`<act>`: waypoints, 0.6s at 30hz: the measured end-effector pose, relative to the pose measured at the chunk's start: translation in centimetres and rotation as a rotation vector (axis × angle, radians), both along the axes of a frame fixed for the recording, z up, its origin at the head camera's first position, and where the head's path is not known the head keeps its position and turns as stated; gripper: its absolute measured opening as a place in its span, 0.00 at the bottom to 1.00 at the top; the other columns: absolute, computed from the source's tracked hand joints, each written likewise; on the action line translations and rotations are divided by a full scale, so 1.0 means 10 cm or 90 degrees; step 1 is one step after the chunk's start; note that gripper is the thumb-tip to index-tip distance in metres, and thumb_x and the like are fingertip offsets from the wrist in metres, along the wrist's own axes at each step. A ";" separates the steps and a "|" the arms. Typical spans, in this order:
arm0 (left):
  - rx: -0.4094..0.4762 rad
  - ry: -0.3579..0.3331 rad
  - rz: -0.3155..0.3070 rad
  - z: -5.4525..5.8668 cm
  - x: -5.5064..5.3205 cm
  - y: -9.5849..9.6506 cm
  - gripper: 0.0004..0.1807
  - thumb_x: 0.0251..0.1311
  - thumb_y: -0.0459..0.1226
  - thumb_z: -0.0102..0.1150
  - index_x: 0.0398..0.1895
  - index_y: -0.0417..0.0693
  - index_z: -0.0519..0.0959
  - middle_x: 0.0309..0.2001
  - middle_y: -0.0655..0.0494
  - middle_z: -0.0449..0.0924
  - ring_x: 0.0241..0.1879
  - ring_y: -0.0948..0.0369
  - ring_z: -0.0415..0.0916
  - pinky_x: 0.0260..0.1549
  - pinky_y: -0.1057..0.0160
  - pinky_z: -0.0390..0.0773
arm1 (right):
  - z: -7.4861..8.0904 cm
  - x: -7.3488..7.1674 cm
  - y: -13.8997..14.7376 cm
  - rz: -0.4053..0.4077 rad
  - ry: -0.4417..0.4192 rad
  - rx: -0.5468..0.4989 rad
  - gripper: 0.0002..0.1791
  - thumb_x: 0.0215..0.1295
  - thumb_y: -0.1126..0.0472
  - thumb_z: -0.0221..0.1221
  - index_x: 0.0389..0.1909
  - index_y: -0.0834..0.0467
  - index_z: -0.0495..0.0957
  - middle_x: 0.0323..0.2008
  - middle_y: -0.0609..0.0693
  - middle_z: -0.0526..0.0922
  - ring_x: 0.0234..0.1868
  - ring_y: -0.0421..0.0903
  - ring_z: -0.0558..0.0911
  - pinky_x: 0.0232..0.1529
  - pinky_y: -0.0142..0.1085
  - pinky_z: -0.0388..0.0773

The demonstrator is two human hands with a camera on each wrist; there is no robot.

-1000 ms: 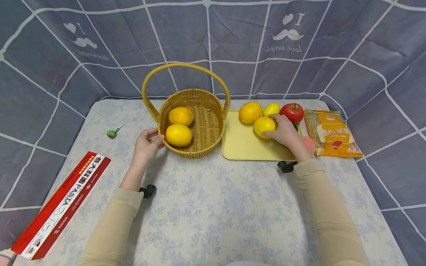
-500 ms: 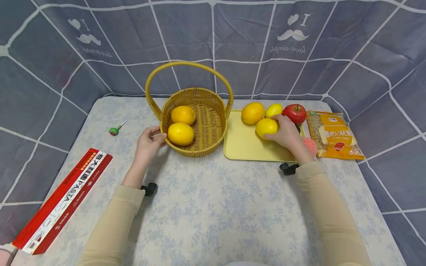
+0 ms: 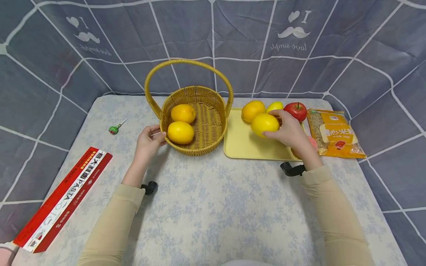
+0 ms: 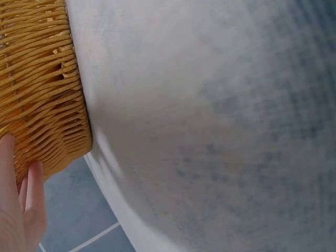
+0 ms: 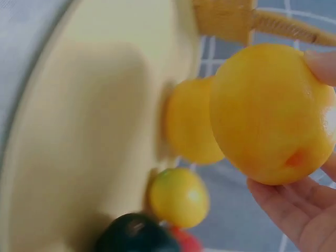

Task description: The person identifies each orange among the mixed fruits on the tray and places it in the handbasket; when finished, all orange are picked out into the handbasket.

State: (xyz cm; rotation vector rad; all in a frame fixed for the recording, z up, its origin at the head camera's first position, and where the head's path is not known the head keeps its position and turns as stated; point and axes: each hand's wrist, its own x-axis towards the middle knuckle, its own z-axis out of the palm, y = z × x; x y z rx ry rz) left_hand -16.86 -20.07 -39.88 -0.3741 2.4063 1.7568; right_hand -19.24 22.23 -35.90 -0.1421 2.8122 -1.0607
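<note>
My right hand (image 3: 291, 131) grips a large yellow oval fruit (image 3: 265, 125), thumb on one side and fingers on the other. The right wrist view shows this fruit (image 5: 270, 115) raised above the pale yellow tray (image 3: 246, 149). Behind it on the tray lie another orange-yellow fruit (image 3: 253, 111), a small lemon (image 3: 274, 106) and a red apple (image 3: 296, 111); a dark green object (image 5: 137, 236) shows in the wrist view. My left hand (image 3: 148, 144) holds the left side of the wicker basket (image 3: 208, 129) near its rim. Inside sit two yellow oval fruits (image 3: 181, 132).
A lollipop (image 3: 114, 129) and a long red pasta box (image 3: 63, 199) lie left of the basket. An orange food bag (image 3: 336, 133) lies beside the tray's right end, by a pink round thing (image 3: 313, 142). The basket's tall handle (image 3: 188, 62) arches upward; a grey curtain hangs behind.
My right hand has lifted the yellow fruit off the tray and moved it slightly left. My left hand stays at the basket's rim.
</note>
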 end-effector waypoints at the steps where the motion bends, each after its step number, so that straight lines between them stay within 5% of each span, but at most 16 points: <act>1: 0.001 -0.001 0.001 0.00 0.00 0.00 0.29 0.73 0.39 0.51 0.73 0.41 0.58 0.69 0.42 0.65 0.64 0.50 0.72 0.58 0.55 0.81 | 0.04 0.02 -0.03 0.005 -0.004 -0.005 0.42 0.54 0.52 0.72 0.67 0.62 0.65 0.64 0.61 0.70 0.60 0.59 0.71 0.64 0.57 0.71; 18: 0.013 0.006 0.022 -0.02 0.00 0.01 0.28 0.72 0.36 0.52 0.72 0.40 0.60 0.68 0.42 0.67 0.63 0.50 0.73 0.57 0.57 0.82 | 0.31 0.06 -0.75 0.135 0.029 -0.120 0.39 0.50 0.56 0.73 0.64 0.60 0.70 0.61 0.54 0.74 0.59 0.53 0.75 0.68 0.49 0.73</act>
